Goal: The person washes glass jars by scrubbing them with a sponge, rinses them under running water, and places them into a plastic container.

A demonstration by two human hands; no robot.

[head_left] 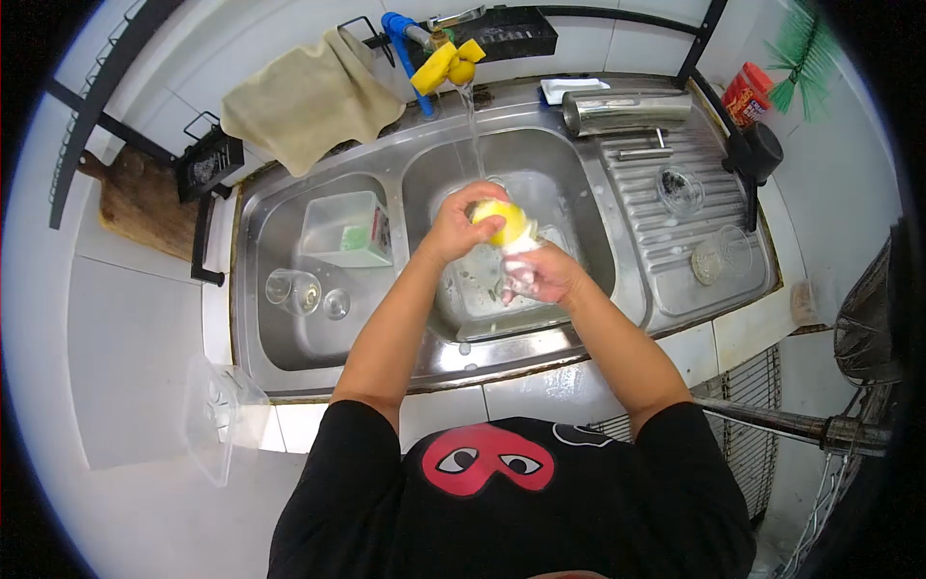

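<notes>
My left hand [455,228] is closed round a yellow sponge [500,220] above the middle sink basin [588,183]. White suds cover the sponge's lower side. Just below and to the right, my right hand [548,272] is curled, with foam on its fingers. It grips something clear and sudsy that is partly hidden; its kind I cannot make out. Water runs from the faucet [463,72], which has yellow cloth tied on it, behind my hands. Beneath them a clear plastic container [473,307] lies in the basin.
The left basin holds a clear box [340,227] with a green-and-white item, a stemmed glass [307,292]. Two clear glasses [680,191] and a steel cylinder [627,113] lie on the drainboard [666,289]. A beige cloth [313,101] hangs behind.
</notes>
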